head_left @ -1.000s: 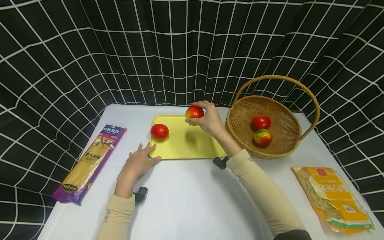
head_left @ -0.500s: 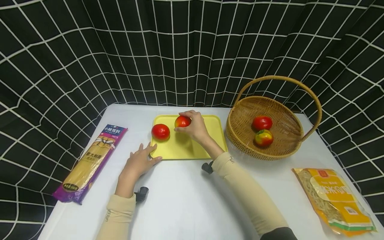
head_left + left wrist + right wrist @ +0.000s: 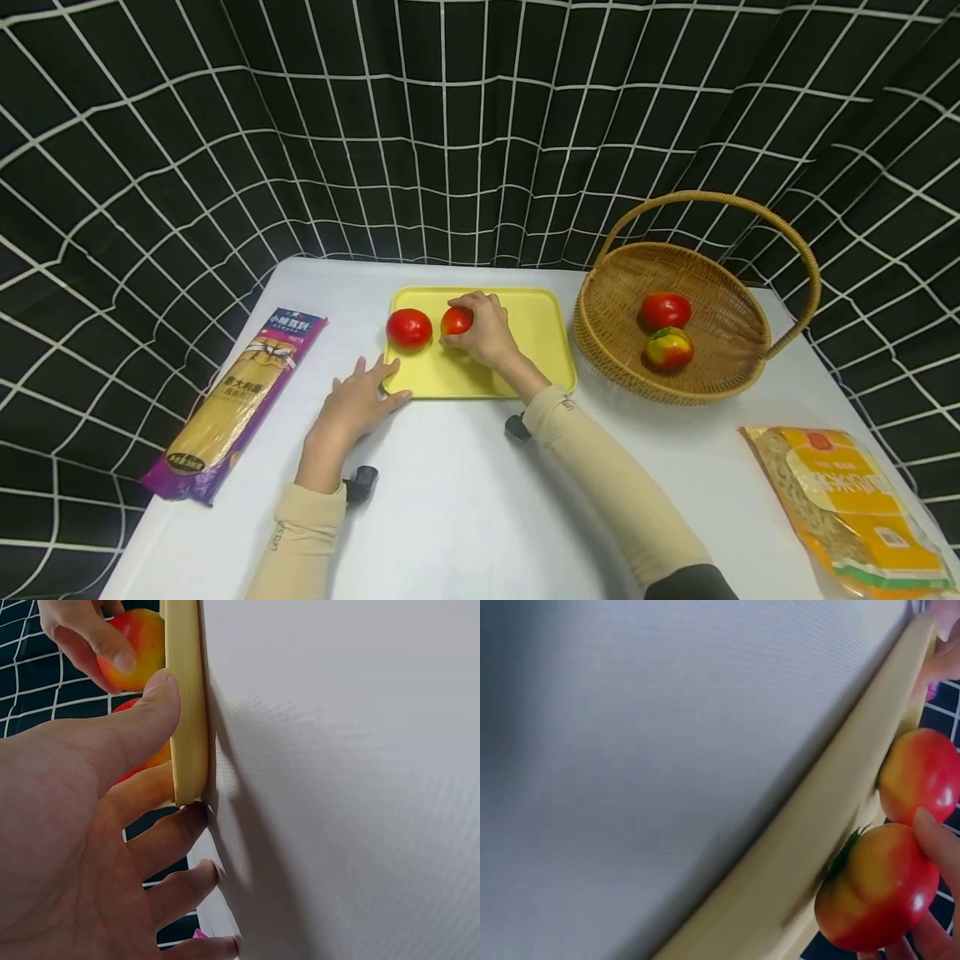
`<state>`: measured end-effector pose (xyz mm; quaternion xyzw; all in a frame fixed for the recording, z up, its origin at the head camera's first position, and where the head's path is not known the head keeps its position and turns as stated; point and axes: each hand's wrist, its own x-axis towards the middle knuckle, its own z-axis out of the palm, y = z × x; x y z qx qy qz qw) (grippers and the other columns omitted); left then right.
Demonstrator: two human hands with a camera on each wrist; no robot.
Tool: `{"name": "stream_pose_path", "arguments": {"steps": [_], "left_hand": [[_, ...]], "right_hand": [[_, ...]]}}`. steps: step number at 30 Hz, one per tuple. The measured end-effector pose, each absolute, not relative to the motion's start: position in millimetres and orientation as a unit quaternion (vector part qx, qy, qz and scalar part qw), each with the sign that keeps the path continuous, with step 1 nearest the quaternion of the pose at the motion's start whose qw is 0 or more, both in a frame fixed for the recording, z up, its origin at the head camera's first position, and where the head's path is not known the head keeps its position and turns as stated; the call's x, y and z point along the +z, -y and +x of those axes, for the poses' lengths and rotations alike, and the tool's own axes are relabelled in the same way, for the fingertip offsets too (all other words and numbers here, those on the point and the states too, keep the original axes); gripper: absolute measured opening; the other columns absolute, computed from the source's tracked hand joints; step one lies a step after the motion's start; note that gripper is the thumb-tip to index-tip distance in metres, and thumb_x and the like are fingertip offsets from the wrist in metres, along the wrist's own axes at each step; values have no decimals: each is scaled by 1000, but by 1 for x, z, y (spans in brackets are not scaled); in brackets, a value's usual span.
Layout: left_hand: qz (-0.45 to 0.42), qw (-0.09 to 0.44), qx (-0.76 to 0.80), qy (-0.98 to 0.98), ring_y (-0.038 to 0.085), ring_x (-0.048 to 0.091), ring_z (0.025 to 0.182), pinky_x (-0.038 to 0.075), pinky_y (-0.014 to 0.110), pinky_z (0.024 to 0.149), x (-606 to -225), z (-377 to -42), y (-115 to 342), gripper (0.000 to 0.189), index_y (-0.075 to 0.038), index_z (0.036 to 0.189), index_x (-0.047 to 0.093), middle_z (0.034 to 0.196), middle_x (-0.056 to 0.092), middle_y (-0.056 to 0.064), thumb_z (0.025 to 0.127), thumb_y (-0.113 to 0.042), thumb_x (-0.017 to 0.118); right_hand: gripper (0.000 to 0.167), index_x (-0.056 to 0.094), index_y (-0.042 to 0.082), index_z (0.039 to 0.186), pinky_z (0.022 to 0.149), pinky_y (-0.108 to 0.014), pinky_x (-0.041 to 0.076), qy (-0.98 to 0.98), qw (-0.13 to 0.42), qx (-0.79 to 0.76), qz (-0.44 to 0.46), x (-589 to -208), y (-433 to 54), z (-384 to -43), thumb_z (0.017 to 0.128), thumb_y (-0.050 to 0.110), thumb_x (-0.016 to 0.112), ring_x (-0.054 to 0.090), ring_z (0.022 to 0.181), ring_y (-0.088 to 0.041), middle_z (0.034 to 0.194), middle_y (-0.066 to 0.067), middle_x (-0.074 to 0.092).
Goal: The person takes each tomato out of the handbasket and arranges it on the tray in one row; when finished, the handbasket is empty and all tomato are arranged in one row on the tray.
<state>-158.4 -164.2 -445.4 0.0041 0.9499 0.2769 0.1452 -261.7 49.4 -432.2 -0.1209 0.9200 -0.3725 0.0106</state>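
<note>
My right hand [image 3: 485, 332] holds a red tomato [image 3: 456, 321] with yellow patches, low over the middle-left of the yellow tray [image 3: 525, 375]. In the right wrist view this tomato [image 3: 881, 885] shows a green calyx turned toward the tray; I cannot tell whether it touches the tray. Just to its left, a second tomato [image 3: 409, 329] lies on the tray. At the tray's near left corner is my left hand [image 3: 360, 402], its fingers spread. The left wrist view shows its thumb against the rim [image 3: 187, 735] and the index finger passing beside the corner.
A wicker basket [image 3: 600, 333] with a tall arched handle stands right of the tray, holding two more tomatoes [image 3: 666, 311]. A purple pasta packet [image 3: 240, 400] lies on the left. An orange noodle bag [image 3: 847, 500] lies at the front right. A black checked curtain [image 3: 480, 150] hangs behind the table.
My right hand has carried its tomato left and down over the tray, beside the other one. The left hand stays at the tray corner. The head view has shifted slightly.
</note>
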Motion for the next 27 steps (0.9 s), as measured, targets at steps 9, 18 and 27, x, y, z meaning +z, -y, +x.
{"name": "stream_pose_path", "arguments": {"steps": [9,18,27], "left_hand": [[4,144,272,-952,49,14,162,8,76,126,-446,-159,164,70,-11,163,43,172,30,22,104,-43,66],[7,141,269,-953,49,14,163,9,76,127,-446,-158,163,70,-11,163,43,172,30,22,104,-43,65],[8,141,259,-956,49,15,162,10,76,126,-447,-159,164,70,-11,163,43,172,30,23,105,-44,65]], "right_hand": [[61,72,10,135,108,-49,41,-924,8,-357,-134,-440,-42,-265,79,17,95,51,133,-31,141,-11,65],[63,70,12,138,109,-48,41,-925,12,-358,-124,-437,-41,-265,80,18,95,51,134,-30,144,-9,64],[77,63,15,147,111,-49,38,-929,21,-352,-117,-432,-42,-265,78,24,96,47,140,-30,152,-9,60]]}}
